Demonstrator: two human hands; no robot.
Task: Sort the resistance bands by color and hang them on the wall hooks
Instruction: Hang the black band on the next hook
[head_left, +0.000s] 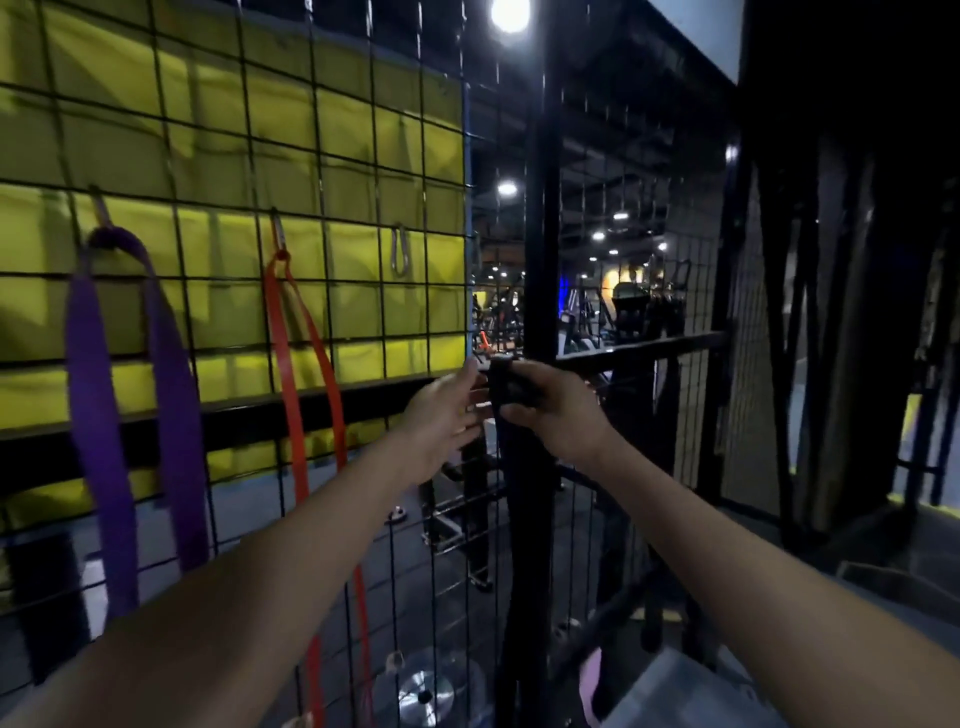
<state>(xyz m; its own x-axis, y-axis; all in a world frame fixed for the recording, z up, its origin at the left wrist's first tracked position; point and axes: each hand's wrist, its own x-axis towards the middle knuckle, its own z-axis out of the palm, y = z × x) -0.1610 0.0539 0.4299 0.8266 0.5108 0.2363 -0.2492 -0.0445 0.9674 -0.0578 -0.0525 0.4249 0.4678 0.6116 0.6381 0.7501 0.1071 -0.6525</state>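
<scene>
A black resistance band (511, 467) hangs down in front of the wire grid wall (332, 130). My right hand (556, 410) grips its top end at about mid-height. My left hand (441, 415) is beside it with fingers relaxed, touching the band's edge. A purple band (91, 395) hangs from a hook at the left. An orange band (291, 384) hangs from a second hook (279, 234) to its right. A third metal hook (400, 252) on the grid is bare, up and left of my hands.
Yellow padding (208, 156) lies behind the grid. A black vertical post (543, 208) stands just behind my hands. A grey bin (675, 691) with a pink band (589, 686) sits at the lower right. A weight plate (426, 691) lies on the floor below.
</scene>
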